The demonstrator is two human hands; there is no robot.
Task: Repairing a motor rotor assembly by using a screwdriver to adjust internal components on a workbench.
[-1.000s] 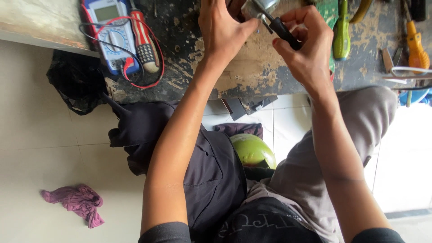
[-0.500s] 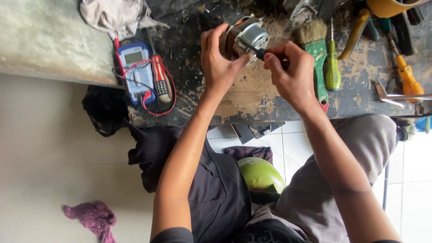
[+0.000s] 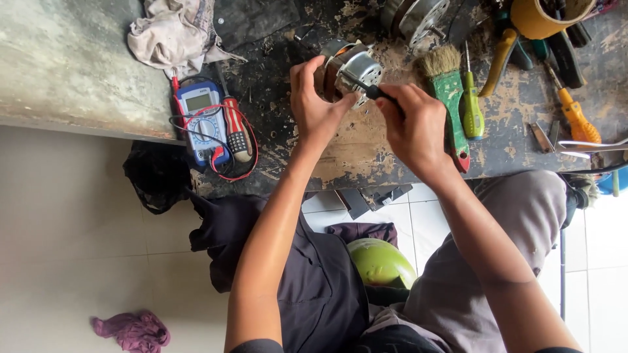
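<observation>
Workbench [image 3: 78,59] scene: left hand [image 3: 314,108] curls its fingers around a small silver motor [image 3: 350,72] resting on the scarred bench top; right hand [image 3: 412,127] pinches a black-handled tool [image 3: 369,90], tip against the motor face. Multimeter [image 3: 204,124] lies to the left, green-handled brush [image 3: 448,98] just right.

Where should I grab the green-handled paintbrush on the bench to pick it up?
Take the paintbrush by its green handle, roughly mid-length, coming from above. It lies flat, bristles pointing away from you, handle end toward the bench edge. The right hand sits just left of it and a green screwdriver close on its right, so pinch it across the narrow sides.
</observation>
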